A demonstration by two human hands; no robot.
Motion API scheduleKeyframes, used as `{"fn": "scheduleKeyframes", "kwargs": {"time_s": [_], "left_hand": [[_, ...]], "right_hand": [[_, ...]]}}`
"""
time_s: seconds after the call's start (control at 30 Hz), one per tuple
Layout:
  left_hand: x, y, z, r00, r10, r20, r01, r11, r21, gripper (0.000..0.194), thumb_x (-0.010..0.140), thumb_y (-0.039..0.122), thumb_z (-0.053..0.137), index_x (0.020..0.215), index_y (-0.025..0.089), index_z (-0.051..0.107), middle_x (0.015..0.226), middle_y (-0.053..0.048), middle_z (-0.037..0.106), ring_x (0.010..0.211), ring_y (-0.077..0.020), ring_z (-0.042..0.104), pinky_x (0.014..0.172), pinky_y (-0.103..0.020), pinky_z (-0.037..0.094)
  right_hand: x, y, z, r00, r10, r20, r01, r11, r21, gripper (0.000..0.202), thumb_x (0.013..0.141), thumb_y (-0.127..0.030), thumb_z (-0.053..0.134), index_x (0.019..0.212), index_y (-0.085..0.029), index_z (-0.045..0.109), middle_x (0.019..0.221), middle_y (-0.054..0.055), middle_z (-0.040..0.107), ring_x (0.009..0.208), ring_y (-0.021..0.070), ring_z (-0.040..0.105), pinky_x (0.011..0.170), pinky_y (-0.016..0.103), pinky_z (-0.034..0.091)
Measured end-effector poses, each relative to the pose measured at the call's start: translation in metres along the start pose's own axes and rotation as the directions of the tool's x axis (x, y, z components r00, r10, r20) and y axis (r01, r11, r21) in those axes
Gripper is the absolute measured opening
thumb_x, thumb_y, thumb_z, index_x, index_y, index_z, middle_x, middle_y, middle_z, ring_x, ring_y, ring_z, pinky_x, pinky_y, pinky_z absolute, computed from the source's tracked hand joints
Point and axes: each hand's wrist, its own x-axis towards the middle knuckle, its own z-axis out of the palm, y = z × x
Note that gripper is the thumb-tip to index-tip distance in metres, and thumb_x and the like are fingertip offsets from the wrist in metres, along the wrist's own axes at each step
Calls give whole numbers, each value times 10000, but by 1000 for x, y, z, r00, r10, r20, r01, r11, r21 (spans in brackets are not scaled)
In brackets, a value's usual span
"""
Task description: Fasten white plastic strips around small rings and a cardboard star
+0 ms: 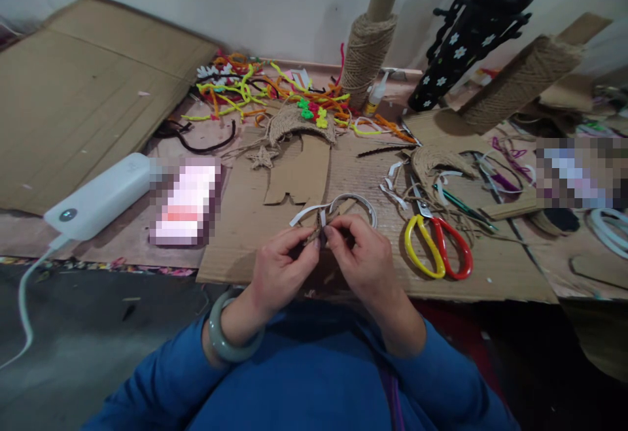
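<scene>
My left hand [286, 262] and my right hand [364, 254] meet over the front of a cardboard sheet [235, 235]. Both pinch a small brown cardboard piece [317, 223], mostly covered by the fingers. A white tape strip [308, 212] runs from it to the left. Just behind my right hand lies a roll of white tape [373, 208], partly hidden by that hand. Scissors [426, 238] with one yellow and one red handle rest to the right. Farther back are a notched cardboard cutout [299, 169], a twine-wrapped crescent [299, 123] bearing coloured flowers, and a twine star [261, 157].
At the back stand a twine spool [369, 45], a glue bottle [377, 97] and a black flowered holder [454, 45]. Another twine spool [524, 81] leans at right. Colourful pipe cleaners [245, 91] lie heaped behind. A white power bank [101, 195] and a blurred phone [186, 202] lie left.
</scene>
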Motion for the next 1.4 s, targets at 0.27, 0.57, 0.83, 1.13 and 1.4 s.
{"fn": "scheduleKeyframes", "kwargs": {"time_s": [0.27,0.57,0.83,1.13,1.4], "left_hand": [[-1,0,0,1000,-16,9,16,1000,17,206,814,200,571,910,176,751,783,-41,748,716,-155,671,661,-252,520],[0,1,1,1000,-29,-4,29,999,24,205,809,186,561,888,176,749,781,-39,748,700,-153,669,653,-252,523],[-1,2,3,994,103,-24,-97,975,198,204,821,153,539,894,157,729,752,-43,740,667,-131,659,628,-220,511],[-2,1,5,989,147,-16,-138,956,257,201,826,153,529,881,181,720,773,-41,748,689,-145,675,657,-240,533],[-2,-1,5,984,180,0,-174,954,245,208,836,152,529,916,185,719,808,-54,755,730,-157,689,695,-255,546]], "right_hand": [[0,-2,0,1000,8,1,-8,1000,-14,85,878,-209,536,832,-192,606,758,11,679,653,135,622,607,239,463],[-2,2,0,1000,-1,10,1,999,32,80,890,-223,530,867,-210,606,798,14,687,706,145,638,645,250,491],[-1,-3,-1,997,-68,-36,66,997,-39,105,881,-176,526,823,-199,611,743,21,681,684,148,643,629,245,490],[-3,-3,1,999,-36,-32,35,999,-32,118,880,-204,517,828,-202,623,746,26,692,675,153,651,622,255,505],[-1,-6,-1,999,24,-25,-24,999,-29,100,839,-195,528,816,-206,624,721,19,701,619,146,647,594,248,500]]}}
